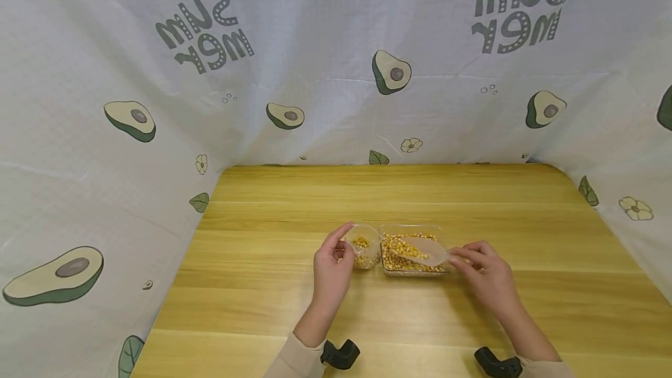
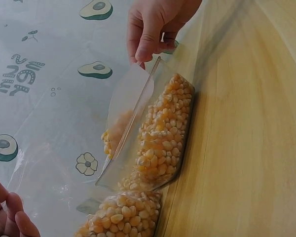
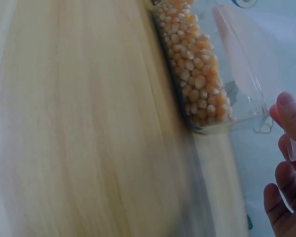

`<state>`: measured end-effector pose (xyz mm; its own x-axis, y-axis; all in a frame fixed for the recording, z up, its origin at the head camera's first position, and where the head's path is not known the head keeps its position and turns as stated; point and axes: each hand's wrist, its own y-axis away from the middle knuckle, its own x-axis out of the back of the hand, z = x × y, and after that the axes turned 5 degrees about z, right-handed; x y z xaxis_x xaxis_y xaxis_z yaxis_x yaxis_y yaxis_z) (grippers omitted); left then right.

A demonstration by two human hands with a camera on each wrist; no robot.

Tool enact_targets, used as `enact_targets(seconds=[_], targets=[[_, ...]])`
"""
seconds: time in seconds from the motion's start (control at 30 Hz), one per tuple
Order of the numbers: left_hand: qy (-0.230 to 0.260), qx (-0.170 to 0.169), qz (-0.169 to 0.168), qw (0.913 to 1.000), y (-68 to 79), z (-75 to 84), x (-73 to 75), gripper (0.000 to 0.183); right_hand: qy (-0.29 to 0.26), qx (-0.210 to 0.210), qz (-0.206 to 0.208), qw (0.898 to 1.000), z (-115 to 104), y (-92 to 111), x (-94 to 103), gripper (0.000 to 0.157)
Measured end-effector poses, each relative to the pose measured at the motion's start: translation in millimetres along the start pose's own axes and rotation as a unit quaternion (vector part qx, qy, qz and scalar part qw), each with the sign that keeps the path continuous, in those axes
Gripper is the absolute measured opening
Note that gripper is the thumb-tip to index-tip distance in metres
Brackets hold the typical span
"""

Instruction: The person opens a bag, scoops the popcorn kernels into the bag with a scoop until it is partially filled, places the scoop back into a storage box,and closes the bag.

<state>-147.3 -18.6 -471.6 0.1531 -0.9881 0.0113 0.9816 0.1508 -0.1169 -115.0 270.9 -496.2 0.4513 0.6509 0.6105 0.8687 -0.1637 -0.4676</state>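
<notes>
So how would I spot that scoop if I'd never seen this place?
On the wooden table, find the clear rectangular container of corn kernels. At its opening, the person's right fingers pinch the scoop by its end. It is the frosted, pale piece carrying some kernels, whereas the container and the plastic bag beside it are clear.

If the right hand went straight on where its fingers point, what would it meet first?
Likely the near end of the clear box, under the scoop the right hand holds. Height is hard to judge; if the hand passes over, the clear bag comes next.
</notes>
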Motion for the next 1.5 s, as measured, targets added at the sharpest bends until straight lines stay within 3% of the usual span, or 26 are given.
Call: enact_targets(seconds=[0.47,0.9,1.2,1.5], targets=[[-0.004,-0.002,-0.001,1.0,-0.2,2.4,1.1,0.044,-0.012,0.013,0.009,1.0,-3.8,-3.4,8.0,0.013],[0.001,-0.005,-0.004,1.0,-0.6,2.2,1.5,0.045,-0.033,0.025,0.011,0.999,-24.2,-15.1,11.1,0.014],[0.005,-0.011,-0.005,0.9999,-0.4,2.6,0.8,0.044,-0.042,0.059,0.033,0.997,-31.8,-22.0,14.6,0.015],[0.008,-0.017,-0.008,0.9998,-0.1,1.0,0.8,0.041,-0.058,0.074,0.03,0.995,-41.4,-25.3,14.5,0.016]])
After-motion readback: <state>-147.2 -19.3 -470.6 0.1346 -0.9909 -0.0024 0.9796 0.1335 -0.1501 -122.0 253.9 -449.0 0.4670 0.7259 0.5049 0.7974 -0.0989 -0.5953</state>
